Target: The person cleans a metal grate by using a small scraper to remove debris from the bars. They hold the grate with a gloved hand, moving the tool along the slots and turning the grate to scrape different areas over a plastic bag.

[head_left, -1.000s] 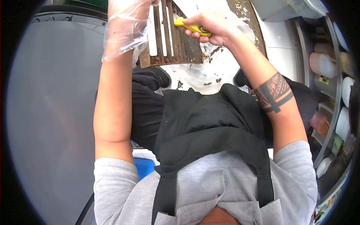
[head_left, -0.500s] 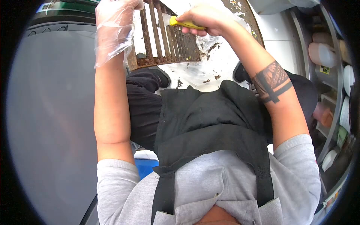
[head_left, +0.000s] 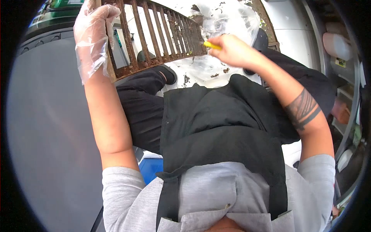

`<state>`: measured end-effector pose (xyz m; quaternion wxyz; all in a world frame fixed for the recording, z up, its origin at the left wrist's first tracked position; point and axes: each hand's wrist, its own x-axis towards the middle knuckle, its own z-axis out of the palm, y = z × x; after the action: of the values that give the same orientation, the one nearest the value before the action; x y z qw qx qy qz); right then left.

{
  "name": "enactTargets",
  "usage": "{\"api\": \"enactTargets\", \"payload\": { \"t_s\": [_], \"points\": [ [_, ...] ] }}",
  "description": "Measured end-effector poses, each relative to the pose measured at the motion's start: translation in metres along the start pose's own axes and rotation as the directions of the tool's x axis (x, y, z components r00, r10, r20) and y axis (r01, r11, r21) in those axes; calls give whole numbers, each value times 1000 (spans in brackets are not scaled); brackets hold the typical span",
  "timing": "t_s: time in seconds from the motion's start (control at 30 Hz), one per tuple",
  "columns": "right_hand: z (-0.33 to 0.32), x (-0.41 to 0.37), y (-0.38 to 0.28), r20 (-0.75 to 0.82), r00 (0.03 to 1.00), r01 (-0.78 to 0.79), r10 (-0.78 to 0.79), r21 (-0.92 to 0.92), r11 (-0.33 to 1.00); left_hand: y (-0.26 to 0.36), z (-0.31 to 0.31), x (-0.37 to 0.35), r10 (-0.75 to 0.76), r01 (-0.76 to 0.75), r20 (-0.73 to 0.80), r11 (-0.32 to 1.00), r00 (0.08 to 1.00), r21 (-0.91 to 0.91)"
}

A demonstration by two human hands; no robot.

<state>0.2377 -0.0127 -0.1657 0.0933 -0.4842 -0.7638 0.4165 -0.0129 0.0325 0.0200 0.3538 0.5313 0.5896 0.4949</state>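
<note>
My left hand (head_left: 92, 33), in a clear plastic glove, is closed around the near-left edge of a dirty brown slatted rack (head_left: 154, 61), which stands tilted. My bare right hand (head_left: 235, 50) is wrapped around a scraper with a yellow handle (head_left: 213, 45), just off the rack's right end. The scraper's blade cannot be made out now. Dark crumbs and flakes cling to the slats. Beneath and beyond the rack spreads a clear plastic sheet (head_left: 232, 23) with dark scraps on it.
A large grey panel (head_left: 54, 127) fills the left side. Shelving with bottles (head_left: 336, 46) and containers runs along the right. My shoe (head_left: 168, 74) is planted beside the rack's lower edge. Something blue (head_left: 150, 169) lies by my left side.
My left hand and the rack have shifted left and slightly down, and more of the rack shows. The right hand with the scraper has moved right and down, off the slats.
</note>
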Motion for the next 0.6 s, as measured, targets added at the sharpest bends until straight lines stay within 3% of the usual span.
{"api": "enactTargets", "payload": {
  "t_s": [0.07, 0.2, 0.27, 0.43, 0.5, 0.53, 0.6],
  "points": [
    [16, -13, -17, 57, 994, -101, 95, 110, 989, 1, 0, -9, 15, -14, 55, 1000, 998, -18],
    [39, -20, -23, 51, 993, -120, 111, 268, 956, -5, 2, -4, 8, -8, -40, 1000, 999, 1],
    [50, -24, -25, -10, 984, -153, 181, 489, 859, -4, 0, -5, 4, -4, -37, 1000, 999, 7],
    [64, -17, -32, 38, 978, -196, 207, 520, 831, -14, -17, 8, -91, 91, -17, 995, 996, 31],
    [75, -14, -34, 46, 963, -246, 264, 550, 798, -17, -14, 3, 69, -67, 35, 997, 997, -40],
    [83, -14, -37, 52, 963, -250, 265, 544, 801, -19, -14, 3, 64, -62, 29, 997, 998, -44],
    [89, -28, -39, -108, 959, -156, 261, 568, 808, -8, 3, -1, 49, -48, -9, 998, 999, 33]
  ]
}}
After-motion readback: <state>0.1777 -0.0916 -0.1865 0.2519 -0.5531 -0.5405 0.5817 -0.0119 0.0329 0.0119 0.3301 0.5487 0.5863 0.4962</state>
